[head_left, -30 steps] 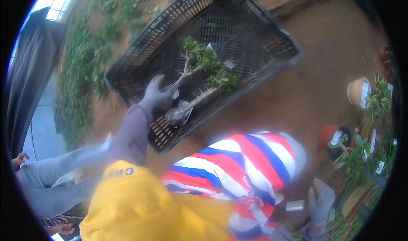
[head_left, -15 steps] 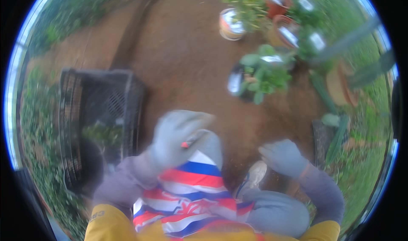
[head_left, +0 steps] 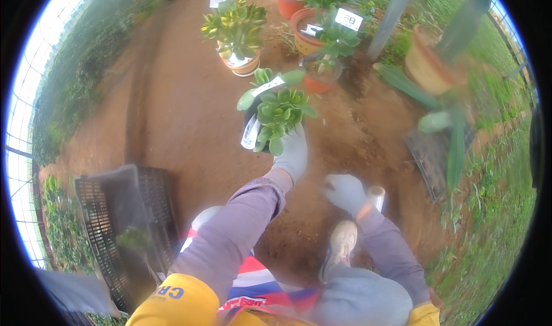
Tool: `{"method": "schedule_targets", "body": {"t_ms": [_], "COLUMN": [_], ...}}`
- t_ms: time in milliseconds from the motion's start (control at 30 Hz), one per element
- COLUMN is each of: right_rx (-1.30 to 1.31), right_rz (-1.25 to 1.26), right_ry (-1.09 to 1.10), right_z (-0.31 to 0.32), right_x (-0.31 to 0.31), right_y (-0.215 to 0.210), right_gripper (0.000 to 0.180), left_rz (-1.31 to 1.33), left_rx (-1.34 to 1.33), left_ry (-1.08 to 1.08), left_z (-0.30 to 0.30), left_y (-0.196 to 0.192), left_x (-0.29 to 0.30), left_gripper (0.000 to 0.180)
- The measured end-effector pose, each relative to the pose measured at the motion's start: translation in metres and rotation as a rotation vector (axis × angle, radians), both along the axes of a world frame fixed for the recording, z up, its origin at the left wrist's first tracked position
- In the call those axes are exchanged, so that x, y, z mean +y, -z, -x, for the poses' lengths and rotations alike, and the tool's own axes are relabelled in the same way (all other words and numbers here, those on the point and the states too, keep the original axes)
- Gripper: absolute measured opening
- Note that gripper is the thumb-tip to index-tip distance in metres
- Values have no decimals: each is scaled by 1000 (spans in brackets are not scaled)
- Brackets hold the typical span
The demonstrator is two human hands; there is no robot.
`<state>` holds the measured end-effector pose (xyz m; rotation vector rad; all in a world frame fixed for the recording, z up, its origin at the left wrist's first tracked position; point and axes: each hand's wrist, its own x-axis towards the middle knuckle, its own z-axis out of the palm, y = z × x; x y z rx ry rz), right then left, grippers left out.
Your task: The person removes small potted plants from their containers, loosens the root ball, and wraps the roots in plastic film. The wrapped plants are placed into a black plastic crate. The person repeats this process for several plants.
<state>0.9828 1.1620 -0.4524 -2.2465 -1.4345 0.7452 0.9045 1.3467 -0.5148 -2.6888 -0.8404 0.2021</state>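
My left hand (head_left: 293, 153), in a pale grey glove, reaches forward to a leafy green potted succulent (head_left: 282, 114). It is closed at the right side of the black pot, its fingertips partly hidden under the leaves. White tags (head_left: 251, 132) lie on the plant and against its pot. Nearer my body, my right hand (head_left: 346, 192), gloved alike, hovers over the soil with its fingers curled. What they hold, if anything, I cannot make out. Beside its wrist stands a shiny clear cylinder (head_left: 376, 197), perhaps a roll of film.
A black plastic crate (head_left: 138, 179) with a small plant stands at my left. Beyond are a yellowish succulent (head_left: 236, 24) and several terracotta pots (head_left: 303, 35). To the right lie a black tray (head_left: 422, 156), fallen cactus pads (head_left: 408, 87) and a tan pot (head_left: 431, 61). My shoe (head_left: 342, 242) is below.
My left hand has moved from above my lap, where it had a small red-tipped object, out to the potted succulent. My right hand remains low, fingers curled. The view has shifted.
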Motion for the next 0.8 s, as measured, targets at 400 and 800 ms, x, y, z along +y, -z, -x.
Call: {"method": "schedule_targets", "body": {"t_ms": [400,800], "right_rx": [972,844], "right_rz": [-397,-416], "right_ry": [732,929], "right_z": [-28,5], "right_x": [0,0], "right_y": [58,1], "right_gripper": [39,35], "left_rz": [576,898], "left_rx": [-266,-759], "left_ry": [201,383], "left_z": [16,53], "left_y": [-14,-81], "left_x": [-42,-71], "left_gripper": [36,27]}}
